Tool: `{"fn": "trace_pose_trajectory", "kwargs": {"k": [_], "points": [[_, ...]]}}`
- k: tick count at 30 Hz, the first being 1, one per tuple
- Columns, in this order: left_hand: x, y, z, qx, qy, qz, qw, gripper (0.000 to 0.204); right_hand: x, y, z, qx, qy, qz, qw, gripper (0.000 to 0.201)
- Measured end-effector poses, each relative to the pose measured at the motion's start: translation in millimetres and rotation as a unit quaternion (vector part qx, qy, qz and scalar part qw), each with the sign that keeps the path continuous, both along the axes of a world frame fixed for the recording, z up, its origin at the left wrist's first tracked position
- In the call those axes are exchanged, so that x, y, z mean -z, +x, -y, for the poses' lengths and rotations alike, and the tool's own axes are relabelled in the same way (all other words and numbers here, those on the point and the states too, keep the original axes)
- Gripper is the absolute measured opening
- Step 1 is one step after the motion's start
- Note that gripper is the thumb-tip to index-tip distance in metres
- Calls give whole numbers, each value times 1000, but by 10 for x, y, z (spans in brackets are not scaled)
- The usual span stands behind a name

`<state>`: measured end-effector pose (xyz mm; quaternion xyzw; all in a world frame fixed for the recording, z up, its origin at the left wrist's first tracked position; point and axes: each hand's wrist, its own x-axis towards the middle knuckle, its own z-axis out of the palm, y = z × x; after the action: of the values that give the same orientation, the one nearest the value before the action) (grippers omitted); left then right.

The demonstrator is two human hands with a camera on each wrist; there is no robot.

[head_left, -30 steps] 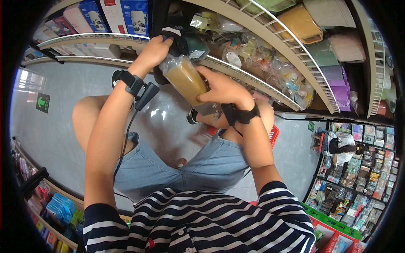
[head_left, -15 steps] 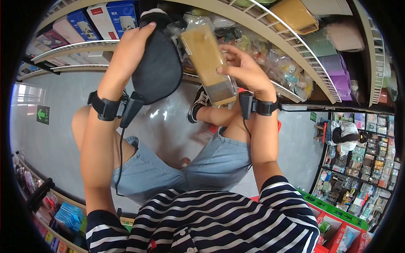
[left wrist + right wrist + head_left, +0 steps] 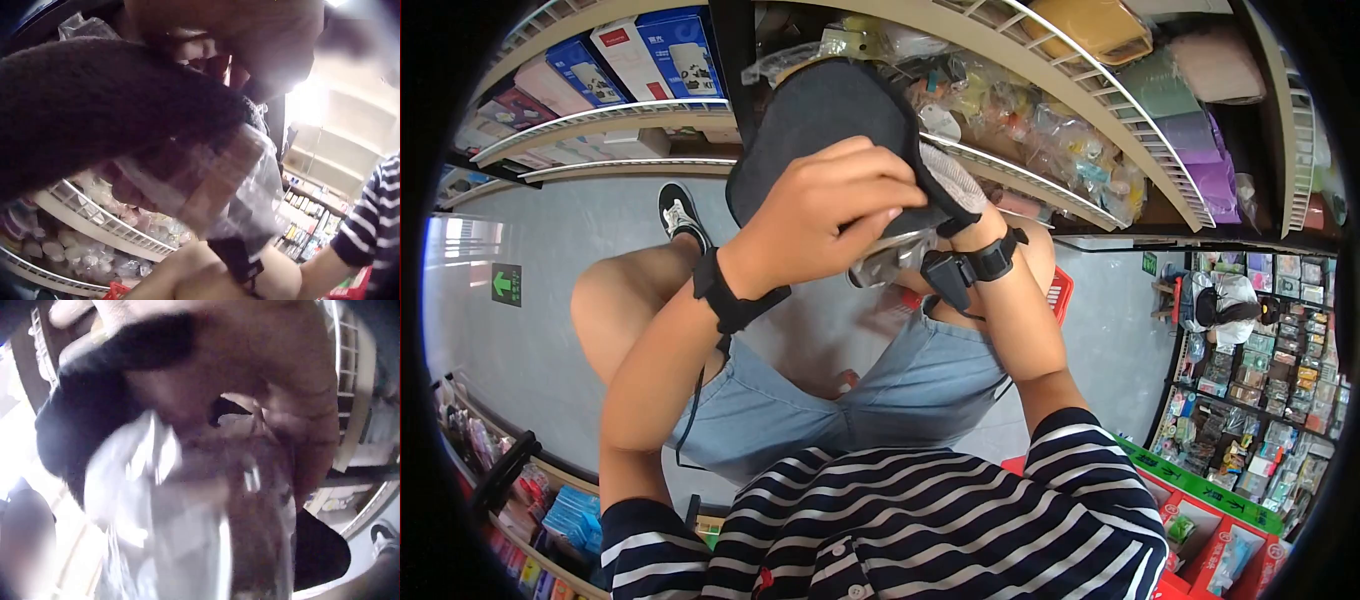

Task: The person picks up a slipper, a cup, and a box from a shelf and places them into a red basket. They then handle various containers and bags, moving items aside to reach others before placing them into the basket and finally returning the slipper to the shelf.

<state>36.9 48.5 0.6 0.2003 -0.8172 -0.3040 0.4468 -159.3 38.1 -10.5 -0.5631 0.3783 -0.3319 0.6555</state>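
Gripping black padded item [image 3: 825, 125] w/ left hand [image 3: 815, 220], upper ctr; holding clear-wrapped pack [image 3: 890, 264] just below w/ right hand [image 3: 978, 230] (mostly hidden, prob. curled round). Picked up, not yet set down.

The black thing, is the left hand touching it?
Touching. The head view shows the left hand against the black thing, bent fingers gripping its edge.

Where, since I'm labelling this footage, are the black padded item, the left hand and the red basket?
Black padded item [image 3: 830, 110]: head view, its broad face.
Left hand [image 3: 815, 215]: head view, back of the hand.
Red basket [image 3: 1060, 292]: head view, its slatted side.
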Motion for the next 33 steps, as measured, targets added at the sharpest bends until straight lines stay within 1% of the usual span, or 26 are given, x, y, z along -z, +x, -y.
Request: {"fn": "trace_pose_trajectory", "kwargs": {"k": [1,2,4,5,6,7,8,9,10,11,12,13,15,16,18,19,21,23,25,26,27,28,29,30,31,33], "points": [[-10,-10,-15,1,1,0,1000,13,31,-25,-19,-32,-69,-53,996,34],[-29,-17,-34,-6,-43,21,999,15,63,-51,-37,-58,-138,-100,984,34],[-31,-12,-31,-9,-95,62,993,21,64,19,-69,-49,-140,-146,978,35],[-53,-4,-24,-10,-95,63,993,21,163,19,-44,-42,-163,-111,979,38],[-93,16,-19,-39,-113,86,989,24,194,63,-24,-37,-186,-76,979,40],[-110,29,-18,-68,-131,108,983,26,164,34,-14,-43,-256,-76,963,42],[-13,24,16,-119,-155,103,975,33,171,67,-111,-21,26,208,978,45],[36,20,49,-119,-154,104,975,33,161,155,-92,9,-44,166,985,43],[74,16,80,-181,-140,94,969,34,151,243,-72,44,-111,119,986,41],[122,16,115,-241,-126,85,959,36,211,385,-44,107,104,252,956,41],[191,43,161,-273,-114,85,952,39,167,370,-59,85,182,171,965,42],[241,50,229,-281,-101,22,954,37,115,371,-36,21,197,197,960,45],[254,74,278,-332,-97,-4,938,34,37,427,-84,28,186,177,966,54],[213,81,279,-334,-97,-2,938,34,25,445,-94,26,187,178,966,54],[100,71,285,-322,-28,-116,939,34,7,458,-115,-15,148,211,966,64],[90,75,308,-324,0,-161,932,33,-17,464,-128,-16,150,212,966,64],[153,174,348,-337,61,-210,916,33,-55,471,-147,-51,149,231,960,67],[178,210,340,-287,167,-327,885,31,27,462,-137,-62,150,249,955,64],[235,236,381,-278,237,-384,848,36,102,451,-111,-75,152,265,949,62],[255,246,371,-278,238,-384,848,36,129,446,-100,-71,154,256,952,60],[176,241,325,-200,366,-447,792,41,124,445,-104,-69,155,251,953,58],[131,232,288,-116,483,-497,712,47,111,448,-108,-66,156,246,954,57],[128,224,266,-116,483,-498,711,47,65,453,-116,-27,119,175,977,56],[127,220,254,-85,536,-485,686,51,33,463,-110,12,81,102,991,55],[132,223,250,-55,586,-469,658,55,36,473,-96,10,80,102,992,55],[166,213,243,-38,593,-466,655,58,84,485,-63,40,-50,26,998,55]]}}
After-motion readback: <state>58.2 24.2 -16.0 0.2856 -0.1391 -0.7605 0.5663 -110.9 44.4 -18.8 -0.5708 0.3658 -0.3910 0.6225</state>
